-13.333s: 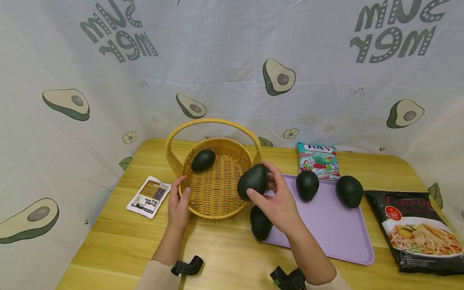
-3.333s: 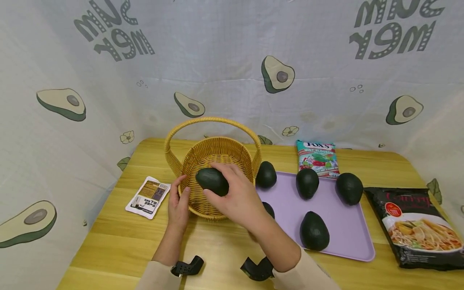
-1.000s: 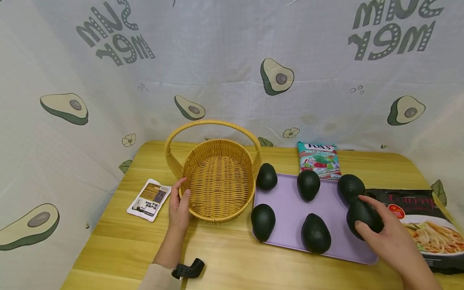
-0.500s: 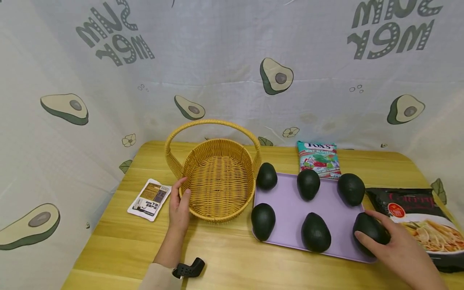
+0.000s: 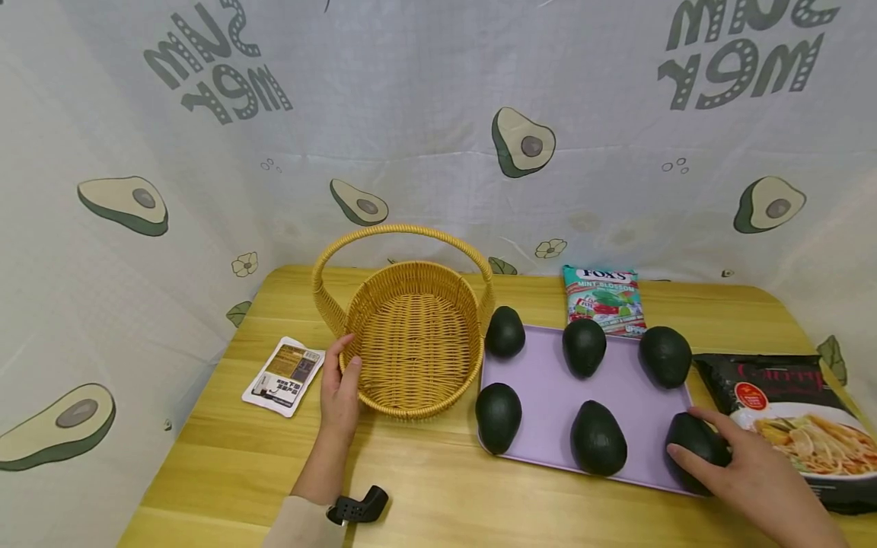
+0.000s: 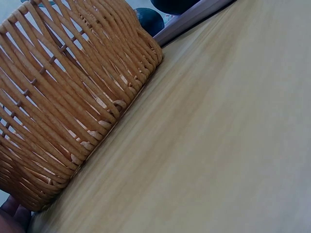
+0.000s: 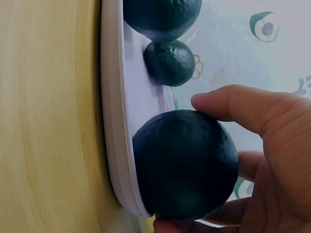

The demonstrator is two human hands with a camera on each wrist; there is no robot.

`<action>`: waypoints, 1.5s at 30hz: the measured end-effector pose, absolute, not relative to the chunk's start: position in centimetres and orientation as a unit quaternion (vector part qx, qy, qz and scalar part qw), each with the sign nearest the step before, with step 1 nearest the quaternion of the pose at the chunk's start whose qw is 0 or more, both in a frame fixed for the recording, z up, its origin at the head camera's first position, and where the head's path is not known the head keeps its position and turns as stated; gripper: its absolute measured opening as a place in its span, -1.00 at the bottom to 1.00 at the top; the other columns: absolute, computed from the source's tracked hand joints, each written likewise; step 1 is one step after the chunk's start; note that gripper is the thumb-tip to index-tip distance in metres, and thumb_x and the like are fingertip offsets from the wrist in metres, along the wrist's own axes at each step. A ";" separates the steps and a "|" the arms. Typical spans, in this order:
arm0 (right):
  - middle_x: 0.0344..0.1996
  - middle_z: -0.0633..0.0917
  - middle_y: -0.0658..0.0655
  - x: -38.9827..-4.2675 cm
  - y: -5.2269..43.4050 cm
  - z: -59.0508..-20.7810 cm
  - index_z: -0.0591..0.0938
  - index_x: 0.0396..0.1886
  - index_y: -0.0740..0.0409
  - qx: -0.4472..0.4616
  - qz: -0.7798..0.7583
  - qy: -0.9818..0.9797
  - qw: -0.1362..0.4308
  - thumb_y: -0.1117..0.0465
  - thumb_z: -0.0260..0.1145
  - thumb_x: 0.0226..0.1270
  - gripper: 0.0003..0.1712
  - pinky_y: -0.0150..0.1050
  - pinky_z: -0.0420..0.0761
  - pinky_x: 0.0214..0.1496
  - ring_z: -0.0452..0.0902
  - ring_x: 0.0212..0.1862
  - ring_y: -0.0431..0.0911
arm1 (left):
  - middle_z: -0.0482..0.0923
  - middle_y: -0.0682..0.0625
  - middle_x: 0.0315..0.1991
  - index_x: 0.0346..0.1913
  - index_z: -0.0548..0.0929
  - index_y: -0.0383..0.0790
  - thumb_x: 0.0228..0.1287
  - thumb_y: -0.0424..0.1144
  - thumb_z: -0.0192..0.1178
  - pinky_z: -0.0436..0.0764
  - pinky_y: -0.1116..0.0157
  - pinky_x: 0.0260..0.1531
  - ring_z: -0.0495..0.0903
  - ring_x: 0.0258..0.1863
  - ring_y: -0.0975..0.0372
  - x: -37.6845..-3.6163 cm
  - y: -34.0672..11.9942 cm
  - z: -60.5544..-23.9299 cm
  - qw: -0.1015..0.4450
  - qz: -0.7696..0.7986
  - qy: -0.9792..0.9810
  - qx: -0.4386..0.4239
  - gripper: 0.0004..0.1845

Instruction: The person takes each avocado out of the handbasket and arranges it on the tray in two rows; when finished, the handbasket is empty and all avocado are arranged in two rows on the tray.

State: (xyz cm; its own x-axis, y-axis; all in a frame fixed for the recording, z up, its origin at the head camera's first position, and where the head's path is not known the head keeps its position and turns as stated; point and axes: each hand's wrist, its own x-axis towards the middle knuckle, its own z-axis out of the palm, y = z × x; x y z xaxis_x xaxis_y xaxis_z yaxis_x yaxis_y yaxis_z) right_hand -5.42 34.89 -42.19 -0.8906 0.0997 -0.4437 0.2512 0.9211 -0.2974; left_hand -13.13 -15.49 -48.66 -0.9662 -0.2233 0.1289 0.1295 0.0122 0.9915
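Observation:
My left hand (image 5: 339, 396) grips the near left rim of a yellow wicker basket (image 5: 418, 411) with a tall arched handle, its woven bottom in sight. In the left wrist view the basket's side (image 6: 73, 97) fills the upper left, fingers at its lower corner. At the front right corner of a lilac tray (image 5: 541, 380), my right hand (image 5: 757, 464) holds a dark green avocado (image 5: 693, 449) between thumb and fingers. The right wrist view has this avocado (image 7: 187, 165) close against the tray's rim (image 7: 114, 97). Several more avocados, such as one near the front middle (image 5: 597, 439), lie on the tray in two rows.
A teal bag of Fox's candy (image 5: 603, 301) lies behind the tray. To its right is a black noodle packet (image 5: 802, 426), partly behind my right hand. A small white-edged pouch (image 5: 283, 377) lies left of the basket on the wooden table (image 5: 425, 487).
Earlier, one avocado lay in the basket; none shows there now, and more lie on the tray. Over the last second my right hand lowered its avocado to the tray's front right corner. The left hand stayed.

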 end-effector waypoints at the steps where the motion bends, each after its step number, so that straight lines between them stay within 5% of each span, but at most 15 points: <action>1: 0.10 0.45 0.76 -5.4 34.9 -42.2 0.24 0.42 0.49 0.094 -0.175 0.956 0.216 -0.43 0.23 0.34 0.13 0.38 0.54 -0.07 0.44 0.03 0.59 | 0.07 -0.10 0.61 0.45 0.29 -0.32 0.57 -0.33 -0.13 -0.09 -0.05 0.58 -0.09 0.64 0.09 -13.1 -15.5 -48.6 0.126 -0.702 -0.700 0.033 -0.53; 25: 0.15 0.39 0.78 -5.5 34.6 -41.9 0.22 0.40 0.57 0.088 -0.177 0.964 0.179 -0.40 0.23 0.37 0.15 0.38 0.52 -0.03 0.46 0.02 0.54 | 0.05 -0.10 0.62 0.46 0.30 -0.30 0.57 -0.32 -0.13 -0.07 -0.05 0.57 -0.07 0.63 0.08 -13.1 -15.4 -48.5 0.122 -0.698 -0.705 0.036 -0.53; 34: 0.01 0.49 0.71 -5.4 34.7 -42.0 0.29 0.35 0.53 0.096 -0.175 0.959 0.203 -0.37 0.28 0.34 0.08 0.34 0.56 -0.07 0.49 -0.10 0.41 | 0.09 -0.11 0.60 0.45 0.31 -0.31 0.56 -0.34 -0.13 -0.04 -0.04 0.57 -0.02 0.62 0.08 -13.1 -15.3 -48.4 0.127 -0.698 -0.704 0.038 -0.54; 45: 0.07 0.47 0.74 -5.4 34.6 -41.7 0.28 0.36 0.57 0.090 -0.173 0.960 0.201 -0.40 0.22 0.38 0.11 0.37 0.54 -0.05 0.48 -0.01 0.51 | 0.06 -0.09 0.62 0.45 0.31 -0.29 0.58 -0.31 -0.13 -0.09 -0.07 0.58 -0.12 0.65 0.08 -13.0 -15.5 -48.5 0.122 -0.697 -0.706 0.041 -0.54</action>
State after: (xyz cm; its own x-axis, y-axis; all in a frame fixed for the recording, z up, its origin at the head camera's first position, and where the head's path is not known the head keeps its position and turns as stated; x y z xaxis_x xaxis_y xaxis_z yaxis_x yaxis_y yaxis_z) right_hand -5.45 34.63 -41.68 -0.9029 0.1038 -0.4171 0.2425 0.9242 -0.2951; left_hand -12.96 -15.45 -48.53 -0.9668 -0.2284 0.1143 0.1113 0.0259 0.9934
